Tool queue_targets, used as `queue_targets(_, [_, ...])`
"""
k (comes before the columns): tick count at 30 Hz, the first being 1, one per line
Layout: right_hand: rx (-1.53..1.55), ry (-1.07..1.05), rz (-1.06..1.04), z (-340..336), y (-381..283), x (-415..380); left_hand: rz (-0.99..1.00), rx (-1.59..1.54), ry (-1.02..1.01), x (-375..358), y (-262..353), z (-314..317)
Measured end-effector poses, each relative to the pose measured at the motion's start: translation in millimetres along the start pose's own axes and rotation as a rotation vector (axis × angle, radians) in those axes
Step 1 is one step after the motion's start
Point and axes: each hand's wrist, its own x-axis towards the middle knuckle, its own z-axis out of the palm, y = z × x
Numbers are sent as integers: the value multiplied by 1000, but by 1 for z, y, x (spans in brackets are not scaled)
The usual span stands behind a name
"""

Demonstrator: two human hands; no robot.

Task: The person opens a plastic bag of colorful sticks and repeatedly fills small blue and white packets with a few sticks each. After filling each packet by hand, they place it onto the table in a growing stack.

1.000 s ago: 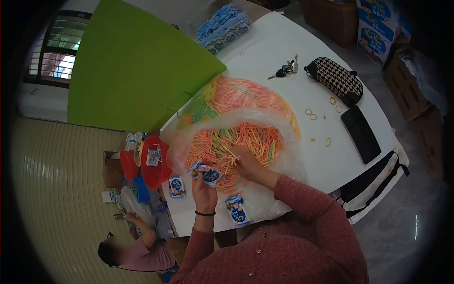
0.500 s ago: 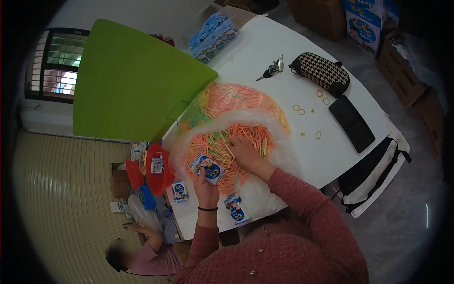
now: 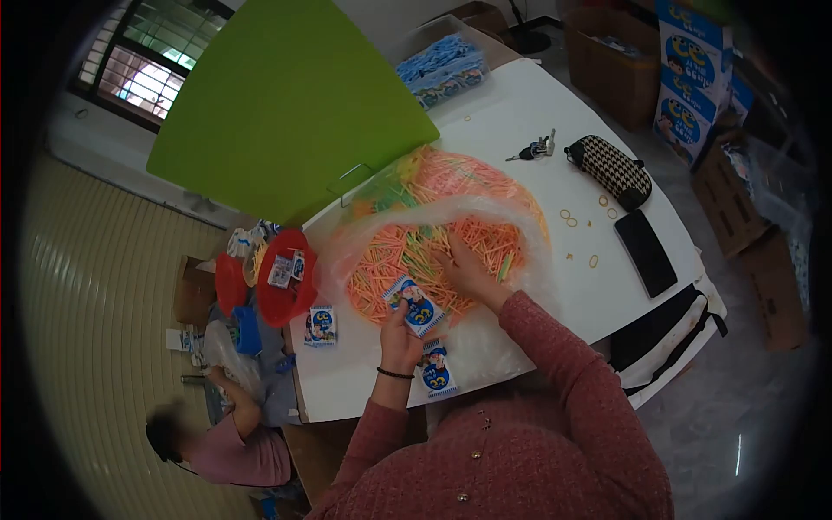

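Right hand [image 3: 465, 267] rests among pastel sticks [image 3: 381, 256], grip unclear; left hand [image 3: 401, 347] pinches a slanted blue-and-white packet [image 3: 419, 308] just beside it.

The person [image 3: 563, 364] wears a dusty-red, long-sleeved top [image 3: 537, 455] of textured fabric, with small, round, shiny buttons [image 3: 476, 454] along its front. Around the left wrist [image 3: 390, 393] there is one thin, black, ring-shaped bracelet [image 3: 395, 373].
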Motion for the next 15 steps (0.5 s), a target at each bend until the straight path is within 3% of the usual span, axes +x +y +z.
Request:
queue_targets(1, [-6,-10,-9,0,5,-1,-98,25,-40,-5,4,-1])
queue_targets(4, [76,-74,61,-4,13,4,-97,57,-116,-18,13,-8])
queue_targets(6, [692,-53,539,-11,6,18,-123,22,-152,-21,19,-19])
queue_targets(7, [808,38,610,-12,-12,22,-153,-8,-189,-21,22,-22])
queue_targets(10, [841,14,759,-19,1,29,-158,-58,-173,-14,23,-38])
queue_targets(11, [815,14,763,-19,7,28,-151,-80,-162,-10,19,-46])
queue_targets(13, [559,55,528,-18,-7,21,-184,-142,-185,-7,16,-47])
queue_targets(15, [488,45,423,-15,-10,13,-211,-213,-199,-9,13,-45])
